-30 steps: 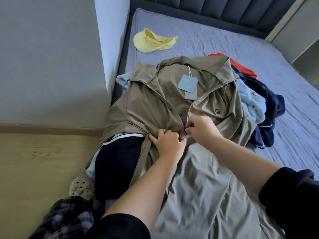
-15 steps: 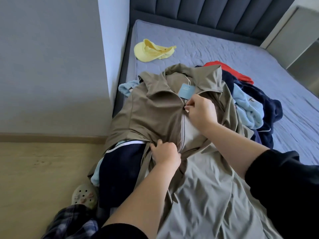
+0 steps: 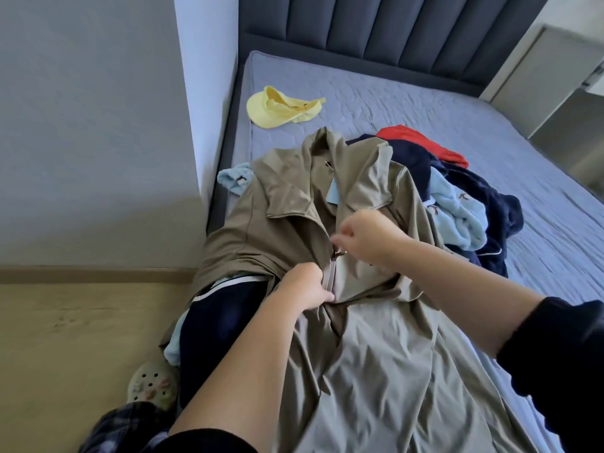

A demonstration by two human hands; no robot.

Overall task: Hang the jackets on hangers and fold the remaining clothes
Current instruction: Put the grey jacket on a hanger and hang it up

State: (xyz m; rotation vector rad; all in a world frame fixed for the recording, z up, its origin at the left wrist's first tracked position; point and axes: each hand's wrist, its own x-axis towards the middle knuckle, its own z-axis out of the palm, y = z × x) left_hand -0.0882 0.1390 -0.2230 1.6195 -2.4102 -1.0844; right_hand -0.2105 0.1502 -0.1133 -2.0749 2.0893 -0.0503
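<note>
The khaki jacket point(image 3: 287, 223) lies front-up across the near end of the bed point(image 3: 425, 103), collar toward twelve o'clock, hem running off at six. The left hand point(image 3: 307, 286) has its grip bunched on the fabric at the foot of the zip. The right hand point(image 3: 369, 237) sits just above, fingers curled beside the zip slider point(image 3: 339, 253); blur hides whether its grip pinches the pull. A pale blue tag point(image 3: 333, 199) pokes from the open collar. Under the jacket at eight o'clock lies a white-striped navy garment point(image 3: 222, 315). Crowding its three o'clock side is a heap: a pale blue fleece point(image 3: 457, 217), a navy fleece garment point(image 3: 496, 204) and a red garment point(image 3: 421, 145). A yellow cap point(image 3: 284, 107) rests apart at eleven o'clock, nearer the headboard point(image 3: 392, 34). On the wooden floor point(image 3: 65, 338) at seven o'clock sits a clog point(image 3: 152, 384)
</note>
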